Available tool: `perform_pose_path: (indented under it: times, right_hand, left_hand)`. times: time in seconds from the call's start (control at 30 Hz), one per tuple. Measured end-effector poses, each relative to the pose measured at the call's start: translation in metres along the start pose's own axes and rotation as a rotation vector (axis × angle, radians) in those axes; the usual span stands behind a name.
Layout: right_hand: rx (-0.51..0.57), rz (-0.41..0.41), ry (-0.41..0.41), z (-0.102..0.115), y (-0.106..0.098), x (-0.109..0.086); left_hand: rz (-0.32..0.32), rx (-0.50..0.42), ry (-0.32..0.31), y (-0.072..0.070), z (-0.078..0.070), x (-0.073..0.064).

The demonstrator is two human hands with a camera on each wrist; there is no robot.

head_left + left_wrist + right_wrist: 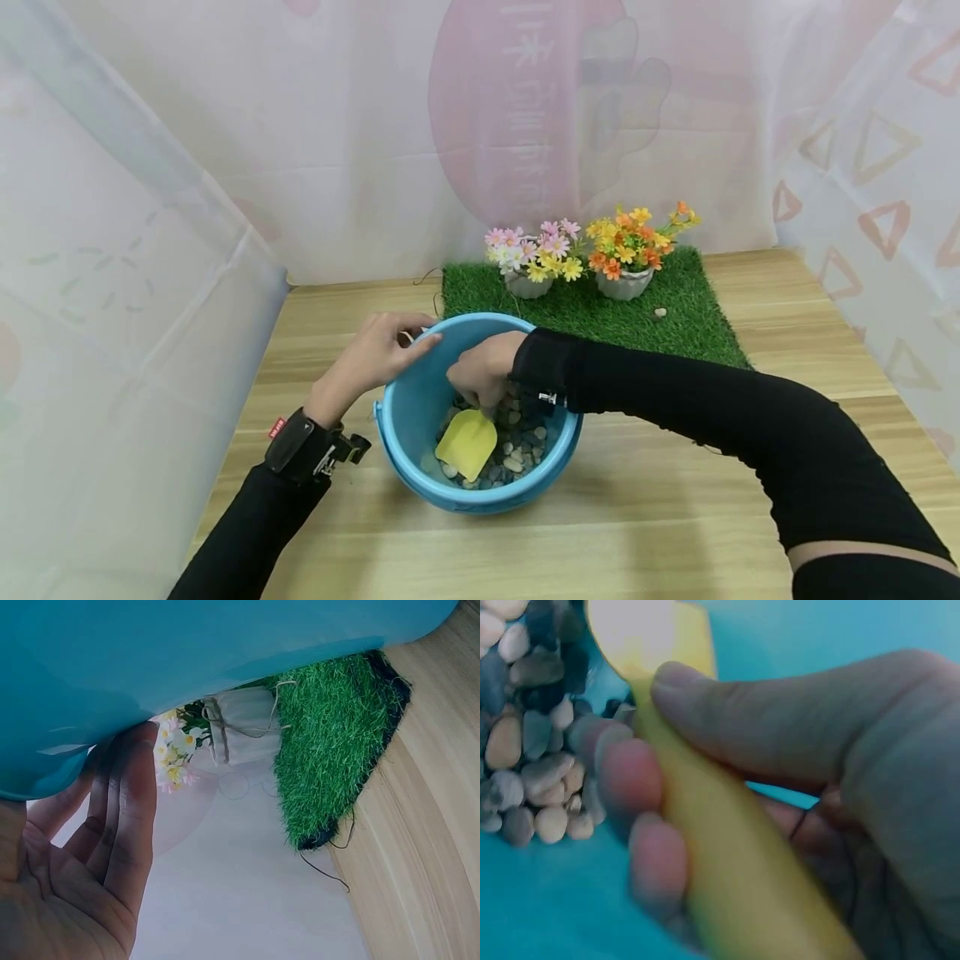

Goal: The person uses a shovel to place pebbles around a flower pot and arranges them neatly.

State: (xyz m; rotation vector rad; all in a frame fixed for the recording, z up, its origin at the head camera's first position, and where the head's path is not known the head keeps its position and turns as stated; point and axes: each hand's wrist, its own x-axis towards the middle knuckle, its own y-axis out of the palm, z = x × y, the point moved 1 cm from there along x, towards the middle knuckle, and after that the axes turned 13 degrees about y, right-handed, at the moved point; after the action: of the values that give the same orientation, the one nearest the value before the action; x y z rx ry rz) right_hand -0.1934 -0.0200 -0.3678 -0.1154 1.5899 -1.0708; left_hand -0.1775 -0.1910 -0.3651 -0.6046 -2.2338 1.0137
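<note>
A blue bucket stands on the table with grey, white and tan pebbles across its bottom. My left hand holds the bucket's left rim, thumb over the edge; in the left wrist view its fingers lie against the outer wall. Reaching inside the bucket, my right hand grips a yellow toy shovel. The right wrist view has fingers curled round the shovel's thick handle, the thumb along its neck. The shovel's blade is down at the pebbles and I see no stones on it.
Behind the bucket a green artificial grass mat lies on the wooden table. On it stand a pot of pink, white and yellow flowers and a pot of orange and yellow flowers. One pebble rests on the mat.
</note>
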Motion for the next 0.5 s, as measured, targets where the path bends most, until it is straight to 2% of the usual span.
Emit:
perform_pose_path:
  times: [0.07,0.1,0.23,0.33,0.5]
  right_hand:
    - [0.028,-0.004,-0.039,-0.002,0.001,-0.006]
    - [0.042,0.007,-0.056,-0.005,0.003,-0.004]
    - [0.05,0.084,-0.101,-0.018,0.014,0.023]
    - [0.026,0.098,-0.126,-0.025,0.019,0.039]
    - [0.024,0.111,-0.154,-0.025,0.017,0.034]
  left_hand:
    - [0.003,-0.003,-0.002,0.001,-0.002,0.0]
    - [0.003,-0.003,-0.002,0.001,-0.003,0.0]
    - [0.0,0.001,-0.008,0.0,-0.006,0.0]
    - [-0.004,0.003,-0.005,0.001,-0.006,0.0]
    - [-0.015,0.001,0.004,0.002,-0.004,-0.001]
